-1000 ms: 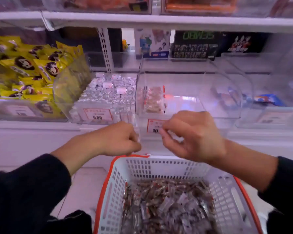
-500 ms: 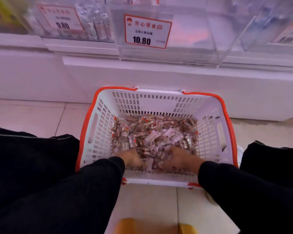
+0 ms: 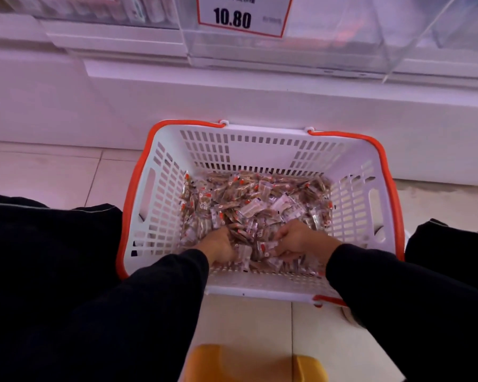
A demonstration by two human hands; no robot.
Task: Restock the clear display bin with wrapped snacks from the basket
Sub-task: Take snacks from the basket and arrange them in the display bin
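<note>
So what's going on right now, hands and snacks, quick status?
Both hands down in the basket: left hand and right hand gathering wrapped snacks. Fingers buried, grip unclear. Clear display bin above, nothing blocking.

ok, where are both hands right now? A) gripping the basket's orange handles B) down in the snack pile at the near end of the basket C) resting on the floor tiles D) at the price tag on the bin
B: the left hand and right hand are both dug into the wrapped snacks near the basket's near wall, well below the price tag.
</note>
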